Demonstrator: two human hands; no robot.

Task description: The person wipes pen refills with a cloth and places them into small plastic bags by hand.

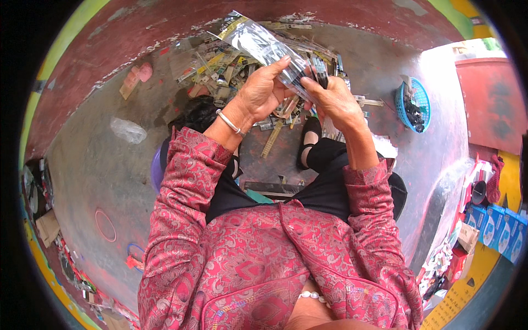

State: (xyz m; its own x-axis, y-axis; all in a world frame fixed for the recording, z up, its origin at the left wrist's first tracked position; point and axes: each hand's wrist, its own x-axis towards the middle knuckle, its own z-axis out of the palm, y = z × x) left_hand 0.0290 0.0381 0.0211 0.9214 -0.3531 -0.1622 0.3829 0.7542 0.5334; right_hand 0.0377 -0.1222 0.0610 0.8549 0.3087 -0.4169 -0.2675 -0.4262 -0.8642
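Observation:
A clear plastic packet [253,43] with a dark and gold band at its far end slants up and to the left, raised above the floor. My left hand [263,92], with a bangle at its wrist, is closed on the packet's lower left edge, thumb on top. My right hand [334,103] pinches its near end, thumb over the plastic. A small bundle of dark, shiny strips [319,70] stands up by the right fingers and seems held there too. Glare on the plastic hides what the packet contains.
Loose packets and strips [220,69] lie heaped on the floor beyond my hands. A blue basket [422,104] with dark scraps stands at right. Left are a crumpled clear bag [128,131] and a pink piece [145,72]. Blue boxes [495,226] line the right wall.

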